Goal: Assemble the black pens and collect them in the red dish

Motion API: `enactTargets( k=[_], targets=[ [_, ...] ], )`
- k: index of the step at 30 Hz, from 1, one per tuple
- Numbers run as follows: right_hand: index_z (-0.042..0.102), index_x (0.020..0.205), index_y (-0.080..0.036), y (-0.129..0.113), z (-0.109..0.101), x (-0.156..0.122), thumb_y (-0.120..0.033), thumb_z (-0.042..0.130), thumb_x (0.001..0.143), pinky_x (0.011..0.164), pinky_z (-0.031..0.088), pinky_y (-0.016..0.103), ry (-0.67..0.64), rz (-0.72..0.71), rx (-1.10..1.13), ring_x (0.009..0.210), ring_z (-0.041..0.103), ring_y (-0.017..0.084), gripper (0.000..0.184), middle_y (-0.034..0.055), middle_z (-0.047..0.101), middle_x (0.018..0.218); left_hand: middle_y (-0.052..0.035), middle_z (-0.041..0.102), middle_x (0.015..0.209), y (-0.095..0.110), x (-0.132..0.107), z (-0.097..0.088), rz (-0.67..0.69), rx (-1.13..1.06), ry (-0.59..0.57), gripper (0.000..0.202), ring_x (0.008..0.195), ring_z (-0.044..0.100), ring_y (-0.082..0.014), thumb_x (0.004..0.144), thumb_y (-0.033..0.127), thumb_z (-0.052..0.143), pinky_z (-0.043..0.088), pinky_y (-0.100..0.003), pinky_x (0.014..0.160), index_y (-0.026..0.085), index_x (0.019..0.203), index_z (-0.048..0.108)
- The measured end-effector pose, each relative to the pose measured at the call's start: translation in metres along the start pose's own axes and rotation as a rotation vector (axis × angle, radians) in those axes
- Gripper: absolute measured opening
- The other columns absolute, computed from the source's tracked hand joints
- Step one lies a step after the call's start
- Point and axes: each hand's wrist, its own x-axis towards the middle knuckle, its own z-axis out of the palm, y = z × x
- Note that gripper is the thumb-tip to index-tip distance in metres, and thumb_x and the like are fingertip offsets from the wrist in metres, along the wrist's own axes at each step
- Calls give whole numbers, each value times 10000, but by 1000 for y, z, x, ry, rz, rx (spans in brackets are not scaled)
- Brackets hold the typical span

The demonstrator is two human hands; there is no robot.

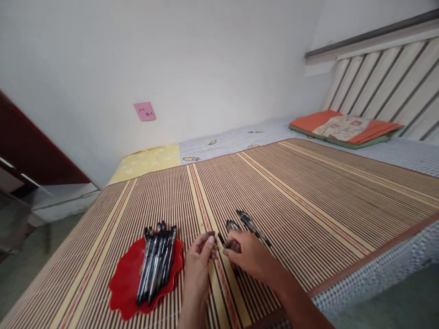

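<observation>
Over the striped mat, my left hand (199,256) is closed, thumb and fingers pinched together; what they hold, if anything, is too small to make out. Close to its right, my right hand (248,253) curls its fingers around a dark pen (221,238), of which only a short black end shows. Just beyond the right hand lie a few clear-barrelled pens (253,227) with black ends, partly hidden by the hand. A red scalloped plate (125,283) is left of my left hand, bearing a bundle of several similar black pens (156,262).
The bamboo mat (291,196) covers a bed with a patterned sheet (222,141). A folded orange floral cloth (343,125) lies at the far right by the slatted headboard (387,77). A pink note (144,111) sticks to the white wall. The bed's edge (370,269) runs along the right.
</observation>
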Motion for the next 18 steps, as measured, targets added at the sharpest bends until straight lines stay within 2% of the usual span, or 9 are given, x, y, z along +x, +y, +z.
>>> enactTargets(
  k=[3, 7, 10, 11, 15, 17, 18],
  targets=[
    [546, 764, -193, -10, 6, 1, -223, 584, 873, 566, 312, 223, 53, -80, 88, 637, 543, 123, 119, -26, 595, 690, -95, 767, 954, 6, -5, 1, 36, 73, -96, 400, 921, 694, -217, 681, 408, 844, 528, -296, 842, 141, 970, 770],
    [604, 833, -185, -15, 12, 1, -213, 592, 874, 617, 352, 239, 102, -134, 58, 718, 580, 148, 51, 11, 651, 795, -88, 757, 944, 10, -6, -2, 155, 229, -68, 334, 910, 695, -243, 745, 435, 781, 531, -326, 840, 163, 935, 752],
    [669, 907, -194, -5, -5, 4, -201, 580, 864, 676, 419, 255, 90, -119, 127, 793, 640, 171, 99, 33, 707, 864, -93, 744, 989, 8, -7, -1, 227, 338, -12, 308, 947, 693, -254, 816, 451, 705, 525, -338, 852, 182, 965, 721],
    [682, 927, -196, 2, -15, 6, -215, 569, 866, 688, 439, 265, 139, -75, 146, 796, 654, 179, 129, 40, 717, 864, -93, 740, 984, 6, -7, 0, 228, 363, -9, 302, 941, 695, -254, 827, 452, 691, 527, -340, 847, 184, 963, 711],
    [667, 936, -179, 36, -54, 9, -328, 552, 863, 713, 483, 309, 583, 133, 141, 793, 668, 215, 202, 77, 722, 854, -65, 710, 864, -1, -12, 10, 162, 315, -30, 288, 811, 703, -230, 858, 452, 651, 548, -338, 764, 180, 952, 655],
    [658, 890, -180, 47, -63, 8, -335, 559, 853, 718, 478, 310, 640, 142, 104, 784, 663, 219, 187, 75, 715, 828, -39, 684, 823, -3, -14, 14, 159, 228, 17, 286, 758, 695, -211, 880, 460, 624, 553, -328, 721, 189, 969, 619],
    [658, 883, -183, 50, -64, 8, -326, 556, 856, 706, 472, 303, 611, 140, 80, 778, 661, 216, 177, 71, 713, 821, -30, 676, 824, -4, -15, 15, 173, 192, 59, 285, 747, 690, -203, 890, 465, 612, 553, -324, 710, 196, 983, 603]
  ],
)
